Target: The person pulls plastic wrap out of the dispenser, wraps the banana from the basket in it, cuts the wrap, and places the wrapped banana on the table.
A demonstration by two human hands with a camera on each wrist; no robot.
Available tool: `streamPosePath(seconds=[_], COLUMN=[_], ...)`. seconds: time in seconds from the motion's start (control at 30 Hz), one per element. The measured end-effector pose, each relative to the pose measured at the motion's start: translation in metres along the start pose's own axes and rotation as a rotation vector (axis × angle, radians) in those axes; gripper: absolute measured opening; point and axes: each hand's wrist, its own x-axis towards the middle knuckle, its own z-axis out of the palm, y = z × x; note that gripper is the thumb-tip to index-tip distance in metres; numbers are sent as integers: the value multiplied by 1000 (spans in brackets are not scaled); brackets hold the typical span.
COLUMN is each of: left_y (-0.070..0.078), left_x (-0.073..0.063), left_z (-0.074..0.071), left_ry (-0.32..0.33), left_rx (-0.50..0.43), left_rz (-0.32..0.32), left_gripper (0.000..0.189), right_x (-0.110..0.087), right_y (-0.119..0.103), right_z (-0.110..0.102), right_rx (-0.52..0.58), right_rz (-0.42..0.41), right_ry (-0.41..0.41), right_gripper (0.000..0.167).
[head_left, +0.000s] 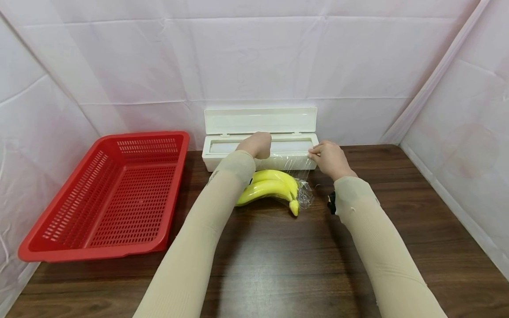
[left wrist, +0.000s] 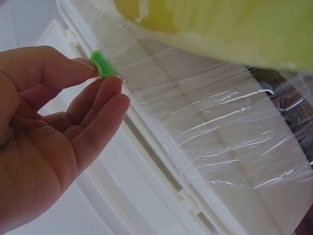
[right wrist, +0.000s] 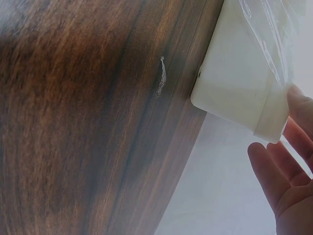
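Observation:
A white cling film box (head_left: 214, 162) stands at the back of the table with its lid (head_left: 260, 120) raised. My left hand (head_left: 258, 145) is over the middle of its front edge. In the left wrist view, thumb and fingertips pinch a small green slide cutter (left wrist: 103, 67) on that edge. Clear cling film (left wrist: 220, 122) hangs down the box front in creases. At the box's right end, my right hand (head_left: 331, 158) grips the front corner, thumb at the film's edge. Yellow bananas (head_left: 274, 179), wrapped in film, lie in front, partly behind my left arm.
A red plastic basket (head_left: 171, 207) with slotted sides stands on the left. Crumpled film (head_left: 305, 194) bunches beside the banana stem. A thin scrap of film (right wrist: 162, 78) lies on the dark wooden table (head_left: 270, 265). White sheeting (head_left: 254, 62) hangs behind and at both sides.

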Motion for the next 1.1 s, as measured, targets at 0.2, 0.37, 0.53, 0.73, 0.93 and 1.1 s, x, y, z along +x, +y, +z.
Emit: streamPosePath(seconds=[0.2, 0.37, 0.53, 0.73, 0.93, 1.1], left_y=[1, 2, 3, 2, 2, 2], left_x=[-1, -1, -1, 1, 1, 2], left_z=[0, 0, 0, 1, 1, 1], left_ry=[-5, -5, -9, -5, -3, -14], left_rx=[0, 1, 1, 3, 12, 28], left_rz=[-3, 5, -2, 4, 8, 11], left_gripper=[32, 31, 32, 33, 33, 33], right_x=[1, 0, 1, 1, 2, 2], right_y=[0, 0, 0, 0, -1, -2], right_z=[0, 1, 1, 1, 2, 3], right_rx=[4, 10, 15, 15, 18, 23], right_rz=[0, 5, 5, -3, 0, 7], right_ry=[-4, -8, -4, 1, 6, -1], right_gripper=[31, 31, 30, 29, 29, 29])
